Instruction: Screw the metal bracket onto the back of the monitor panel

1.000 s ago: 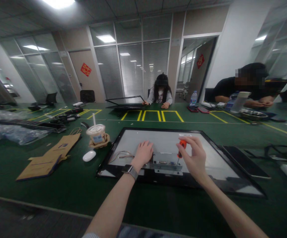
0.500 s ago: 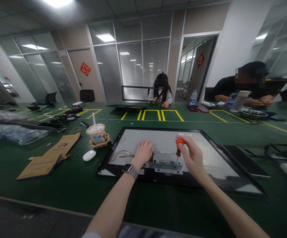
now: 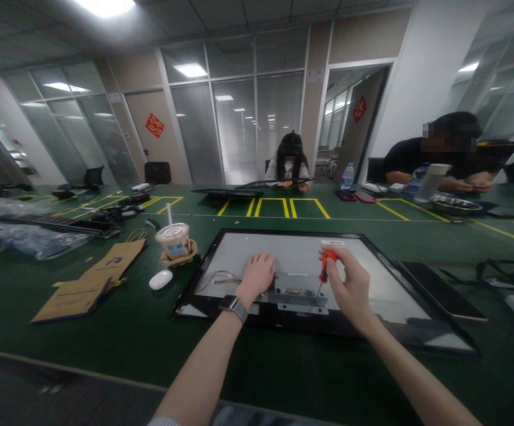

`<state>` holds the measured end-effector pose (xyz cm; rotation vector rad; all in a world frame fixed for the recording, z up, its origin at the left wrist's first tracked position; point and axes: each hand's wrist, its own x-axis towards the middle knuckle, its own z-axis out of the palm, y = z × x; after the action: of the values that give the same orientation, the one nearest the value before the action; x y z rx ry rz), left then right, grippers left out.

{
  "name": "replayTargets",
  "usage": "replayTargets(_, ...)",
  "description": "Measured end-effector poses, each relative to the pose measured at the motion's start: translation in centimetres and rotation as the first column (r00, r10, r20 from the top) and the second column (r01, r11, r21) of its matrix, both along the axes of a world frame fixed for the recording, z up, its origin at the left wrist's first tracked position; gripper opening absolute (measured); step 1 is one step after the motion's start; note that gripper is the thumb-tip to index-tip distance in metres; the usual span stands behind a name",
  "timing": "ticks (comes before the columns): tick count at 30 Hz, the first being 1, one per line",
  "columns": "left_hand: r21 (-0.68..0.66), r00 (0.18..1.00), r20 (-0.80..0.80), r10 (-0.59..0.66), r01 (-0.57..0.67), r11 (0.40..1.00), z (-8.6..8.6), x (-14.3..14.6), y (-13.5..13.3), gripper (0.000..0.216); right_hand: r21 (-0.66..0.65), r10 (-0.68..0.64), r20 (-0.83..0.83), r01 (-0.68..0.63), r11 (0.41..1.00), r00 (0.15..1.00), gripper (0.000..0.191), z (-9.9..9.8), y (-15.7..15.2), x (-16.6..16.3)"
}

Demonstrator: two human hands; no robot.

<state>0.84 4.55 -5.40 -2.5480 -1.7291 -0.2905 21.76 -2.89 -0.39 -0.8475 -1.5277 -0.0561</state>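
Observation:
A large flat display panel (image 3: 355, 322) with a black frame and a pale grey back lies on the green table. On its near side sits a metal bracket (image 3: 290, 300) with connector ports. My right hand (image 3: 350, 281) is closed around an orange-and-black screwdriver (image 3: 327, 263), whose shaft slants down to the bracket's right part. Whether the tip sits in a screw is too small to tell. My left hand (image 3: 258, 273) lies flat on the panel, left of the bracket, with its fingers stretched out. Thin wires (image 3: 217, 278) run across the panel by that hand.
Left of the panel are a drink cup (image 3: 174, 244) in a cardboard holder, a white mouse (image 3: 161, 280) and a brown paper bag (image 3: 92, 281). A dark flat slab (image 3: 443, 290) lies to the right. Across the table, a person (image 3: 289, 160) holds a dark frame; another sits at right.
My right hand and the screwdriver have shifted slightly right, and the screwdriver leans more. My left hand stays put. The person opposite has lowered the dark frame toward the table.

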Motion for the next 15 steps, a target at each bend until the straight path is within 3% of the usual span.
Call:
replayTargets(4,0.005,1.0,-0.001,0.001,-0.001,1.0,0.04,0.04,0.01,0.042,0.077,-0.084,0.034,0.081,0.994,0.996,0.013,0.54,-0.14,-0.26)
replayTargets(10,0.008,1.0,-0.009,-0.013,0.013,1.0,0.13,0.0,0.02,0.04,-0.023,-0.021,0.021,0.022,0.999,1.0,0.022,0.4,-0.24,-0.04)
replayTargets(15,0.009,1.0,-0.011,-0.009,0.01,1.0,0.27,-0.01,-0.13,0.041,-0.002,-0.031,0.011,0.031,1.0,0.999,0.02,0.46,-0.15,-0.04)
